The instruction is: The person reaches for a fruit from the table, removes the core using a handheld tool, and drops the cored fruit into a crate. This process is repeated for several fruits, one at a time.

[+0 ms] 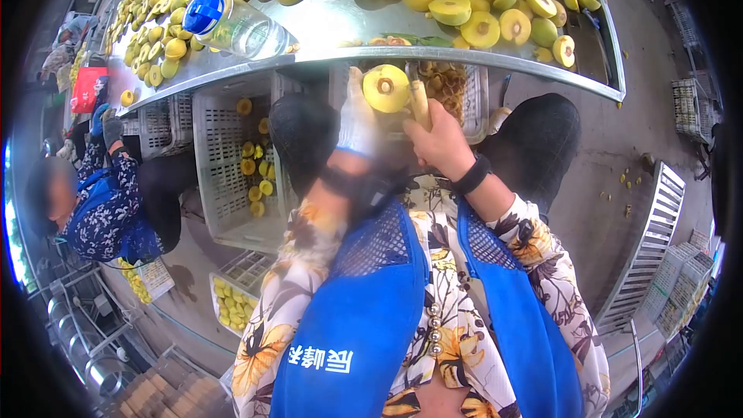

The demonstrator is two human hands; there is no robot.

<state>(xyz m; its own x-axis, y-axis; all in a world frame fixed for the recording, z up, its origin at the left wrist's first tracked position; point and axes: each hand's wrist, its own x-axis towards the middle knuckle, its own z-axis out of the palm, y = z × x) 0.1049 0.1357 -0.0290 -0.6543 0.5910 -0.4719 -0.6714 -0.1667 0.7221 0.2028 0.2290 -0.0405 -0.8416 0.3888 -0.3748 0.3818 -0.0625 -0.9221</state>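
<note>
My left hand [356, 120], in a white glove, is closed around a yellow peach half [385, 87] whose cut face and brown centre are turned toward me. My bare right hand [443, 139] grips a tool with a pale wooden handle [419, 102], right beside the fruit. The tool's working end cannot be made out. Both hands are just in front of the metal table's edge, above a crate [478, 101] that holds brown scraps.
Many peach halves [480, 29] lie on the metal table [333, 35]. A blue-lidded clear bottle [244, 29] lies near its edge. At left, a large crate [224, 162] holds several peach halves. Another person [104, 201] sits further left. A white slatted rack [646, 240] stands at right.
</note>
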